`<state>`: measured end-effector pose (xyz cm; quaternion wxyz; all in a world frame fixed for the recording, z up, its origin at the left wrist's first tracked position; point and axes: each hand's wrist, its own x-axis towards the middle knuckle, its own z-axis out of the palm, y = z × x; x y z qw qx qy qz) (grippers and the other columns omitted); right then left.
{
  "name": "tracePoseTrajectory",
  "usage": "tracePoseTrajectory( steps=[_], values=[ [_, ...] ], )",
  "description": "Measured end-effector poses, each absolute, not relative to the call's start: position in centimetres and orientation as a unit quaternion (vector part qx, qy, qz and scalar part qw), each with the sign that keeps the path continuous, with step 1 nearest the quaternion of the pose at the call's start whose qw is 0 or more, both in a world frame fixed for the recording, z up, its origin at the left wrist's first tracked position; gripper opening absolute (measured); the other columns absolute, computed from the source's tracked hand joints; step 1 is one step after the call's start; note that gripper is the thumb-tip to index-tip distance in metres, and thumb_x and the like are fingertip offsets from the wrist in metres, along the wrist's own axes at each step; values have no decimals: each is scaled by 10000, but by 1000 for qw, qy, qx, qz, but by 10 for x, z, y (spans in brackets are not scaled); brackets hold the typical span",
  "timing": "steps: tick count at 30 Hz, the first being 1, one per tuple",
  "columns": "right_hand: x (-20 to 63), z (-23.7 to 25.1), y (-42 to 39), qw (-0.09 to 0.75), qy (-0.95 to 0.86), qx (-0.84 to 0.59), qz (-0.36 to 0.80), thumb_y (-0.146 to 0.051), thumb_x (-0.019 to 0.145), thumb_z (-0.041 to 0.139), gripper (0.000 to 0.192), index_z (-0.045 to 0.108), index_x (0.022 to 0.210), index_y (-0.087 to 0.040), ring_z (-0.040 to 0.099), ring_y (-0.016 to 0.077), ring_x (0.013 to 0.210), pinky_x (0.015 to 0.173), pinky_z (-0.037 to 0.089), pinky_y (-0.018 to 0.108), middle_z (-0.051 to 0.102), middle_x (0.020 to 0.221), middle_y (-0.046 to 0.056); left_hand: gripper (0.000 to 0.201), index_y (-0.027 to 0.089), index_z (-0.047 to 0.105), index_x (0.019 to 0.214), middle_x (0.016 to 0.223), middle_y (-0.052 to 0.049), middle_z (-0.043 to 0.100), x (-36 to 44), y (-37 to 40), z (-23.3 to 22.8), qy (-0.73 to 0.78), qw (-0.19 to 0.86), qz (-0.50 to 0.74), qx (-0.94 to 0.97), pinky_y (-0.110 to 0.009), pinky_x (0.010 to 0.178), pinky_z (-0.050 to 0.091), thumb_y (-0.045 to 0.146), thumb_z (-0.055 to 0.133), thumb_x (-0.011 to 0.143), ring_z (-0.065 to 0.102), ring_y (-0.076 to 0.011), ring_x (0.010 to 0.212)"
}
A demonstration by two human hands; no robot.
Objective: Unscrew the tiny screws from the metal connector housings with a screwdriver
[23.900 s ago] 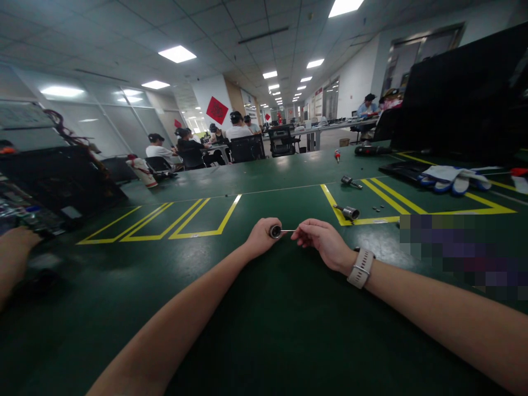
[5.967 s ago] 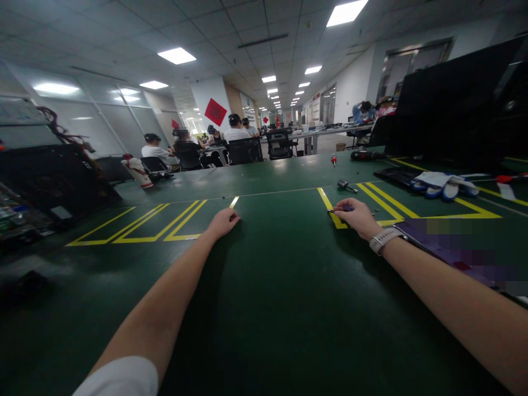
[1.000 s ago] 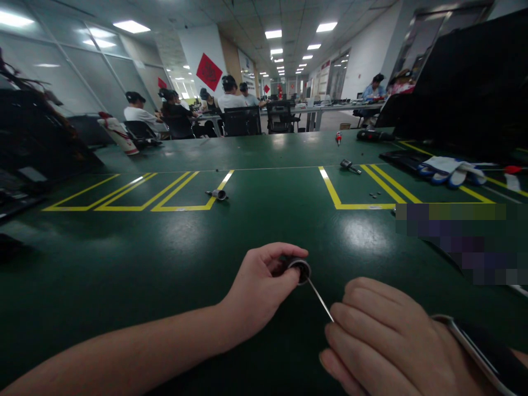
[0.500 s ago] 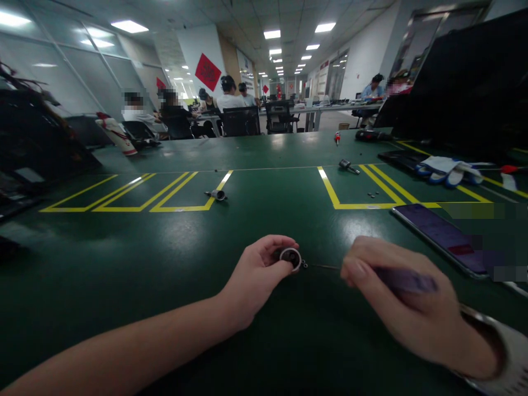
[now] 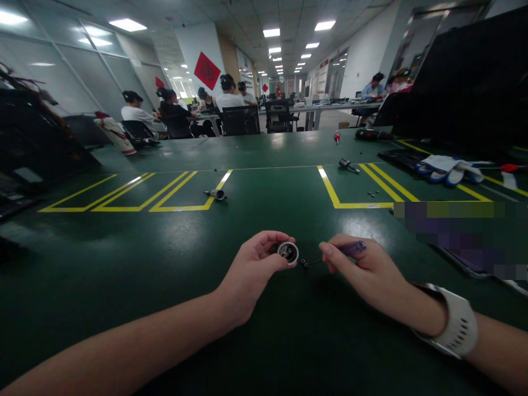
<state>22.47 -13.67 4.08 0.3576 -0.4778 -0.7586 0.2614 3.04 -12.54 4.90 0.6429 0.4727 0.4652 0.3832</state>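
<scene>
My left hand (image 5: 256, 269) grips a small round metal cylinder (image 5: 287, 252), its open end facing me, just above the green table (image 5: 173, 264). My right hand (image 5: 363, 272) holds a thin screwdriver with a purple handle (image 5: 352, 248). The screwdriver's tip carries a tiny dark screw (image 5: 305, 263), a short way right of the cylinder and apart from it. A white watch band sits on my right wrist.
A similar metal part (image 5: 216, 193) lies by the yellow floor-tape lines at mid-left. Another part (image 5: 347, 164), loose screws (image 5: 374, 193), a red screwdriver (image 5: 337, 136), white-and-blue gloves (image 5: 449, 168) and a black monitor (image 5: 466, 88) are at the right. Seated people work at far tables.
My right hand has drawn the screwdriver out of the cylinder and moved it right, then back near; a small screw now sits at its tip. My left hand lifted the cylinder slightly.
</scene>
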Motion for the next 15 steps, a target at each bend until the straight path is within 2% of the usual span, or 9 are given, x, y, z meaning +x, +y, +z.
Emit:
tracePoseTrajectory(
  steps=[6, 12, 15],
  values=[
    [224, 41, -138, 358, -762, -480, 247, -331, 896, 424, 356, 511, 583, -184, 467, 106, 472, 469, 357, 240, 494, 514, -24, 304, 160, 608, 972, 1056, -59, 630, 31, -125, 48, 460, 647, 387, 469, -397, 930, 446, 118, 648, 674, 587, -211, 991],
    [229, 50, -151, 490, -730, -409, 245, -277, 903, 433, 287, 551, 659, -183, 504, 103, 515, 478, 397, 227, 531, 563, -14, 273, 155, 606, 946, 1090, -65, 617, 30, -126, 49, 456, 651, 402, 455, -396, 925, 444, 108, 627, 678, 583, -217, 999],
    [228, 56, -160, 501, -765, -342, 217, -189, 890, 439, 192, 555, 738, -182, 524, 111, 584, 533, 418, 242, 555, 632, 0, 274, 164, 600, 958, 1092, -58, 620, 30, -127, 48, 442, 657, 404, 457, -381, 919, 444, 91, 605, 693, 590, -207, 992]
  ],
)
